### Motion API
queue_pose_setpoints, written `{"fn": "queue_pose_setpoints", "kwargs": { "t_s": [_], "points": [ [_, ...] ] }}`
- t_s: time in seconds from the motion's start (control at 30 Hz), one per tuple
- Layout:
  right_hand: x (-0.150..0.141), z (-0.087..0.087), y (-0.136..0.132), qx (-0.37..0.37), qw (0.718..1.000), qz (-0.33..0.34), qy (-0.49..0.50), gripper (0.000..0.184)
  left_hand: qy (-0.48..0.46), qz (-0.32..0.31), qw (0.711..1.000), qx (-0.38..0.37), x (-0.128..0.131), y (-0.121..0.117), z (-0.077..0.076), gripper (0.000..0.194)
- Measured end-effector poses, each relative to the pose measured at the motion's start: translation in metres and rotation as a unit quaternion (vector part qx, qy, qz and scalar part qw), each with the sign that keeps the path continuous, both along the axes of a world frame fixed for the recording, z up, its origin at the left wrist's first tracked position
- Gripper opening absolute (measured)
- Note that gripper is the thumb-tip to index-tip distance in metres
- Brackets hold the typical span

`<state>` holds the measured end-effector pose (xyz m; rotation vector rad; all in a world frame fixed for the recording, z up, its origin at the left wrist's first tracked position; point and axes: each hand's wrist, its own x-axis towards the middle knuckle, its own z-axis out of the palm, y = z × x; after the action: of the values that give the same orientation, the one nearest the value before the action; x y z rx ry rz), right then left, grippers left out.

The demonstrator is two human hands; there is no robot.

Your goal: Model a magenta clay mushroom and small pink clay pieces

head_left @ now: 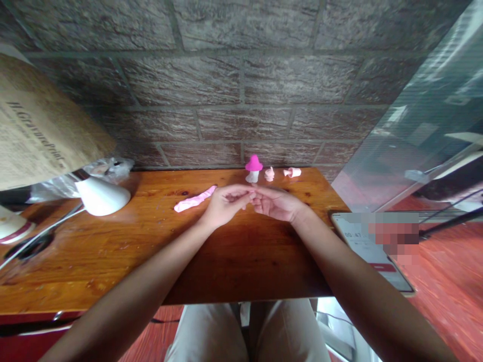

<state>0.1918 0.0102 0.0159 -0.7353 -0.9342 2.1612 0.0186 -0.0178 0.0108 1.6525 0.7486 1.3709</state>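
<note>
My left hand (226, 203) and my right hand (277, 202) meet above the middle of the wooden table (151, 251), fingertips pressed together as if pinching a tiny piece; what lies between them is too small to see. A rolled strip of light pink clay (194, 199) lies just left of my left hand. Behind the hands stands a clay mushroom (253, 168) with a bright pink cap and white stem. Two smaller pale pink clay mushrooms (269, 174) (293, 172) sit to its right, the far one lying on its side.
A white lamp base (101, 197) with a printed paper shade (41, 130) stands at the left, with crumpled clear plastic (109, 168) behind. A phone (372, 246) lies at the table's right edge. A brick wall (241, 90) backs the table; glass panel on the right.
</note>
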Motion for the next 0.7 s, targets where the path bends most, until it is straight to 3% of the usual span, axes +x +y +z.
{"fn": "queue_pose_setpoints", "kwargs": {
  "t_s": [0.13, 0.33, 0.7],
  "points": [
    [-0.0025, 0.0013, -0.0016, -0.005, 1.0, -0.011, 0.015, 0.01, -0.007, 0.011, 1.0, 0.02, 0.0009, 0.0003, -0.0007, 0.023],
    [-0.0057, 0.0071, -0.0039, -0.03, 0.999, -0.035, 0.018, 0.012, -0.022, 0.081, 0.996, 0.036, -0.0008, 0.0026, 0.001, 0.023],
    [-0.0075, 0.0094, -0.0051, -0.019, 0.998, -0.062, 0.009, 0.012, 0.02, 0.127, 0.989, 0.073, -0.0012, 0.0041, -0.0035, 0.017]
  ]
}}
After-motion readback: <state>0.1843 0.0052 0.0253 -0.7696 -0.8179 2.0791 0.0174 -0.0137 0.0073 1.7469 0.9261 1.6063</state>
